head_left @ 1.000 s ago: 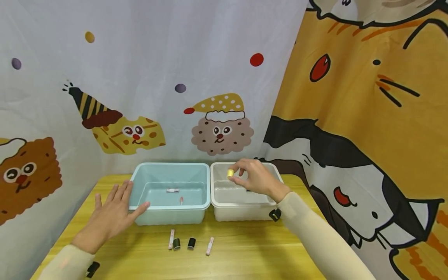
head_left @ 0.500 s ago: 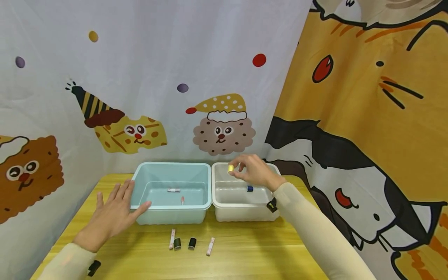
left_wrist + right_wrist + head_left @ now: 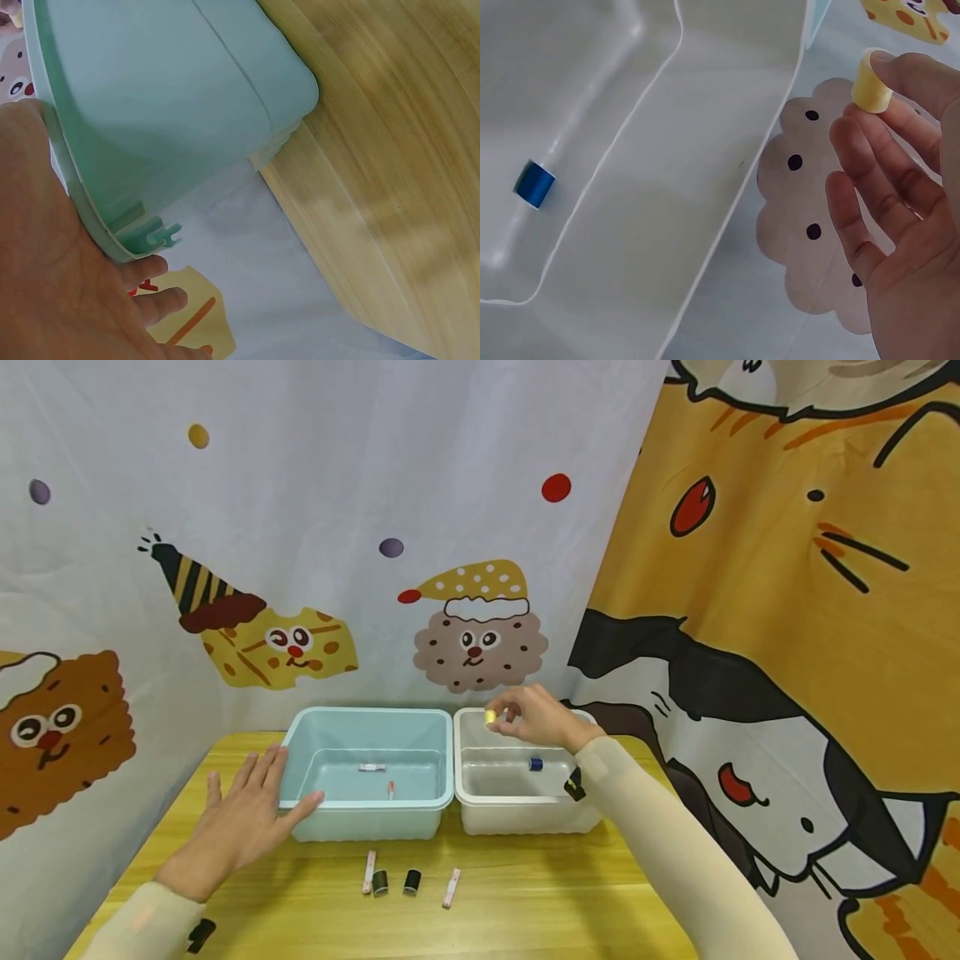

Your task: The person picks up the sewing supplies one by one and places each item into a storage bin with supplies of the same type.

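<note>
Between thumb and fingers my right hand pinches a small yellow thread spool, held over the back of the white bin. A blue thread spool lies on that bin's floor. My left hand rests with spread, straight fingers on the left front corner of the light blue bin; in the left wrist view its palm lies along the rim. Inside the blue bin are a small whitish strip and a short reddish piece.
In front of the bins on the wooden table lie a dark green spool, a black spool and two pale printed strips, one left and one right. A cartoon-printed curtain hangs close behind the bins.
My right hand, still pinching the yellow spool, has risen slightly and moved back, bringing the blue spool in the white bin into full sight. My left hand stays on the blue bin.
</note>
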A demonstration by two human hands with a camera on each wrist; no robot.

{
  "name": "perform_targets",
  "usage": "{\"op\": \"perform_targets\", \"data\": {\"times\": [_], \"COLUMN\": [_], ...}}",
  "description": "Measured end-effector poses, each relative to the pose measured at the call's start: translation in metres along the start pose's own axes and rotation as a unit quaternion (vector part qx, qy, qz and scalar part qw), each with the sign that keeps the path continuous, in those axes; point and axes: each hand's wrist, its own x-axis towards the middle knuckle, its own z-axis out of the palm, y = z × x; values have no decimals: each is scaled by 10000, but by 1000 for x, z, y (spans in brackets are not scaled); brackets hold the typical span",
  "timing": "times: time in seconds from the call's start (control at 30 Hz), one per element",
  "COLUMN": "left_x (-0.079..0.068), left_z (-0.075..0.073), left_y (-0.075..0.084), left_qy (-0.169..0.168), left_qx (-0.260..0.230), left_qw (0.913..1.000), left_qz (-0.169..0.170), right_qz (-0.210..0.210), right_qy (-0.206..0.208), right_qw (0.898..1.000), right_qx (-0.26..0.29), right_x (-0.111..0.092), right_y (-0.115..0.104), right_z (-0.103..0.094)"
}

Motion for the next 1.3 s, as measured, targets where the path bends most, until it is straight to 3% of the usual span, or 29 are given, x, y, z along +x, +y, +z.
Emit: {"op": "perform_targets", "data": {"times": [0.47, 0.7, 1.0, 1.3], "left_x": [0, 0, -2, -1], "left_z": [0, -1, 2, 1], "left_y": [-1, -1, 0, 2], "left_qy": [-39, -63, -78, 15], "left_qx": [37, 3, -74, -36], "left_qw": [10000, 10000, 9999, 10000], "left_qz": [-9, -25, -39, -59], "right_qz": [126, 123, 513, 479], "right_qy": [-321, -291, -615, -656], "right_qw": [9994, 9994, 9965, 9965], "right_qx": [79, 128, 242, 207], "right_x": [12, 17, 17, 22], "right_y": [19, 23, 26, 27], "right_z": [10, 15, 28, 35]}}
